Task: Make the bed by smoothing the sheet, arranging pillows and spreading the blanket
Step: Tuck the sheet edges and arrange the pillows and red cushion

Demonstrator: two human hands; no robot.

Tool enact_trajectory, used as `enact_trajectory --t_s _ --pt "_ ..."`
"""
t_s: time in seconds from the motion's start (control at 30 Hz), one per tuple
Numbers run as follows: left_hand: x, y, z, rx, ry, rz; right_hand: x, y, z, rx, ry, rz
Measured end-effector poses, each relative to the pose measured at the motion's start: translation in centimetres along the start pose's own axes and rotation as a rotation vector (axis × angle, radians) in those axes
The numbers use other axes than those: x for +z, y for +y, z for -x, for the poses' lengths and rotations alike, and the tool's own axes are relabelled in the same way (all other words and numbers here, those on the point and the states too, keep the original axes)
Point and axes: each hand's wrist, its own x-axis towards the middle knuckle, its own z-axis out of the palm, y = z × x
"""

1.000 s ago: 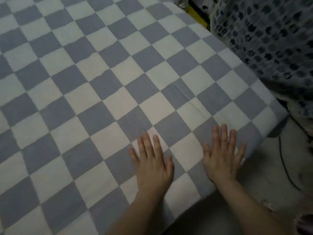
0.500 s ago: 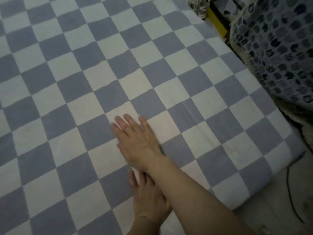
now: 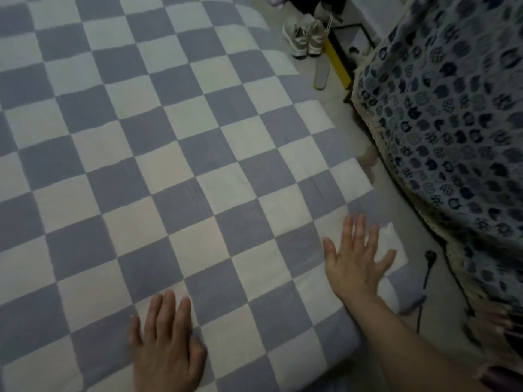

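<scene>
The frame is dim and soft, and the left hand (image 3: 167, 343) is cut off at the wrist by the bottom edge. Both hands lie flat, fingers straight, well apart, on one blue-and-white checkered sheet (image 3: 158, 154), which looks smooth. The right hand (image 3: 357, 260) rests at its corner. Two sneakers (image 3: 307, 38) stand far beyond it.

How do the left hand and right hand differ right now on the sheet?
The left hand lies near the bed's near edge with fingers close together; the right hand sits further up, at the corner of the checkered sheet, with fingers spread wide. Both are flat, palm down, holding nothing.
</scene>
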Motion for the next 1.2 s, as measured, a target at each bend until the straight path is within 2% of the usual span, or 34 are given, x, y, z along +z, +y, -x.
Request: enact_trajectory --t_s 0.07,0.13,0.23,0.37,0.5,0.73,0.83,0.93,1.13,1.2 --pt "-0.1 3.8 -1.7 -0.211 0.002 -0.024 0.0 0.9 -0.4 -0.066 0.003 -0.006" --pt "0.9 8.6 -3.5 -0.364 -0.069 -0.082 -0.1 1.5 -0.7 -0.143 0.011 -0.008" --pt "3.8 16.9 -4.3 -0.352 -0.199 -0.121 -0.2 3.8 -1.1 -0.304 0.052 -0.031" --pt "6.5 24.9 -4.1 -0.283 -0.247 -0.168 -0.7 8.9 -3.1 -0.603 0.102 -0.049" --pt "7.3 25.6 -3.9 -0.285 -0.226 -0.23 0.0 11.3 -4.5 -0.754 0.13 -0.055" --pt "6.9 25.7 -4.4 -0.336 -0.247 -0.239 -0.4 10.9 -5.2 -0.801 0.148 -0.09" --pt "7.1 25.5 -4.1 -0.328 -0.23 -0.225 -1.8 10.0 -6.8 -0.863 0.189 -0.185" --pt "7.4 25.2 -4.1 -0.291 -0.196 -0.204 -3.2 8.0 -10.1 -1.008 0.29 -0.314" --pt "7.0 25.2 -4.3 -0.319 -0.223 -0.19 -7.9 0.6 -14.7 -1.313 0.311 -0.391" --pt "7.0 25.0 -4.4 -0.317 -0.222 -0.19 -9.0 -2.1 -15.7 -1.358 0.32 -0.398"
